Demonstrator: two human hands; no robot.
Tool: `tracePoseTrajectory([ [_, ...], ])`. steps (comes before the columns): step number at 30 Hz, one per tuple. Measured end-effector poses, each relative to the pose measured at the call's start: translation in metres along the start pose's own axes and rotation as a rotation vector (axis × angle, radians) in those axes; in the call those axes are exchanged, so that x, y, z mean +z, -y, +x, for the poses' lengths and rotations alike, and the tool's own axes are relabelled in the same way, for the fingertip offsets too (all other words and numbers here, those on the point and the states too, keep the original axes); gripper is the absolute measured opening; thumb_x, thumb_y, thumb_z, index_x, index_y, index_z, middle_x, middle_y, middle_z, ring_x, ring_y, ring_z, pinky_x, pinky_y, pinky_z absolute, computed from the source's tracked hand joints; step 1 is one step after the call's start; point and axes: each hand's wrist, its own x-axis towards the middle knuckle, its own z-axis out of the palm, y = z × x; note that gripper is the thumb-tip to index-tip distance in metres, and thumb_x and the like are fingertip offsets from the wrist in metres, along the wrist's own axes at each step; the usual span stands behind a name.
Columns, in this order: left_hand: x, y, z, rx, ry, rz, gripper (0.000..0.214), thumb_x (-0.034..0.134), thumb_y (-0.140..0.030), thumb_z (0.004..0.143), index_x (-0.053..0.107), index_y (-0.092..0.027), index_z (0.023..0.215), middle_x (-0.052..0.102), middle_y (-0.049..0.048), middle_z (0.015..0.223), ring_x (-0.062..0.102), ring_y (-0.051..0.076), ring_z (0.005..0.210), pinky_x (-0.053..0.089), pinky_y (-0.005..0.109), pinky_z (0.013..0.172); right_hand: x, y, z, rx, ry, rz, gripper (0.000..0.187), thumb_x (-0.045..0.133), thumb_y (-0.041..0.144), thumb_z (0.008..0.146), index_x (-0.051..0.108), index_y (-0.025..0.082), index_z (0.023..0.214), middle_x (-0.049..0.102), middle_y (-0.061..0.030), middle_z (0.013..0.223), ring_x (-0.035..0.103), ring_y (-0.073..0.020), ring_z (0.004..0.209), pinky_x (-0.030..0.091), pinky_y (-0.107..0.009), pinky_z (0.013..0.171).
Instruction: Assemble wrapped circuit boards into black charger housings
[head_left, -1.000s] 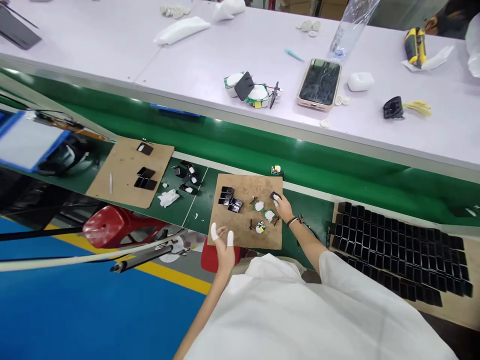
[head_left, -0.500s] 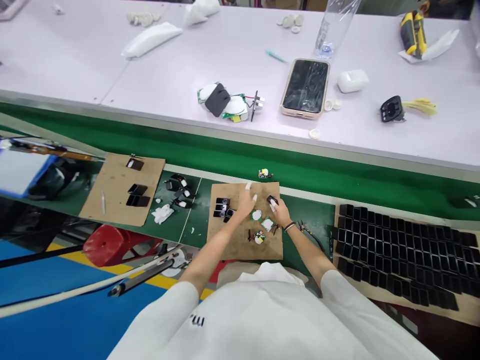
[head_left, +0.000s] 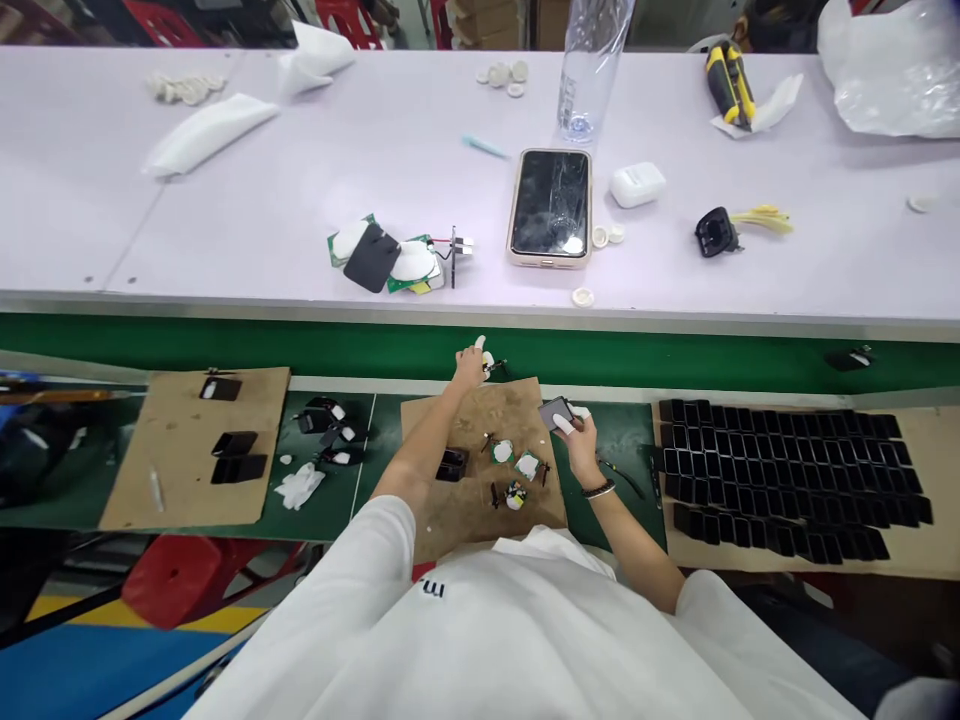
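My left hand reaches past the far edge of the cardboard mat, its fingers closed on a small circuit board with yellow and white parts. In my right hand is a black plastic case, held above the mat's right edge with a flat greyish face showing. White covers sit on some fingertips. Between my arms lie circuit boards with white pads and a board with yellow parts. Black cases rest beside my left forearm, which partly hides that side.
Many black cases stand in rows at the right, with cutting pliers nearer my wrist. Leftward are a second cardboard sheet and black parts. A raised white shelf ahead holds a phone and loose boards.
My left hand has moved forward from over the mat to the circuit board beyond its edge. My right hand has raised and turned the black case. The view has shifted right.
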Motion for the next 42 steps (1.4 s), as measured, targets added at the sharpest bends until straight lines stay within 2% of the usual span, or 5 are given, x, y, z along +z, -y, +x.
tracePoseTrajectory([
  [6, -0.004, -0.011, -0.092, -0.079, 0.034, -0.241, 0.055, 0.078, -0.029, 0.088, 0.06, -0.013, 0.137, 0.065, 0.0192, 0.136, 0.057, 0.037, 0.135, 0.043, 0.061, 0.116, 0.022, 0.037, -0.035, 0.051, 0.043, 0.189, 0.046, 0.083, 0.05, 0.061, 0.045, 0.029, 0.074, 0.078, 0.0012, 0.087, 0.077, -0.0254, 0.083, 0.065, -0.043, 0.075],
  [13, -0.022, -0.063, -0.243, 0.213, 0.048, -0.901, 0.084, 0.075, -0.033, 0.086, 0.036, -0.031, 0.161, 0.056, 0.012, 0.156, 0.057, 0.028, 0.142, 0.05, 0.042, 0.115, 0.041, 0.079, -0.096, -0.081, 0.083, 0.258, 0.034, 0.081, 0.044, 0.068, 0.054, 0.03, 0.084, 0.078, 0.003, 0.092, 0.076, -0.0217, 0.084, 0.065, -0.039, 0.077],
  [18, -0.039, -0.099, -0.308, 0.136, -0.138, -1.363, 0.072, 0.085, -0.04, 0.078, 0.055, -0.03, 0.143, 0.068, 0.0117, 0.142, 0.066, 0.029, 0.13, 0.054, 0.045, 0.11, 0.051, 0.105, -0.15, -0.266, 0.059, 0.239, 0.032, 0.087, 0.03, 0.062, 0.066, 0.03, 0.087, 0.078, 0.0019, 0.096, 0.075, -0.0213, 0.09, 0.064, -0.038, 0.085],
  [34, -0.042, -0.12, -0.397, 0.182, -0.555, -1.482, 0.063, 0.094, -0.032, 0.068, 0.063, -0.027, 0.123, 0.08, 0.0069, 0.115, 0.078, 0.024, 0.096, 0.065, 0.036, 0.086, 0.036, 0.138, -0.235, -0.765, 0.261, 0.172, 0.017, 0.082, 0.015, 0.082, 0.081, 0.031, 0.086, 0.083, 0.002, 0.113, 0.078, -0.0209, 0.108, 0.064, -0.036, 0.095],
  [42, -0.037, -0.115, -0.399, 0.277, -0.633, -1.46, 0.063, 0.097, -0.036, 0.067, 0.063, -0.027, 0.119, 0.082, 0.005, 0.11, 0.079, 0.021, 0.095, 0.065, 0.035, 0.09, 0.039, 0.153, -0.239, -0.476, 0.327, 0.311, 0.016, 0.088, 0.018, 0.071, 0.078, 0.029, 0.074, 0.083, 0.0004, 0.102, 0.078, -0.0219, 0.1, 0.063, -0.037, 0.09],
])
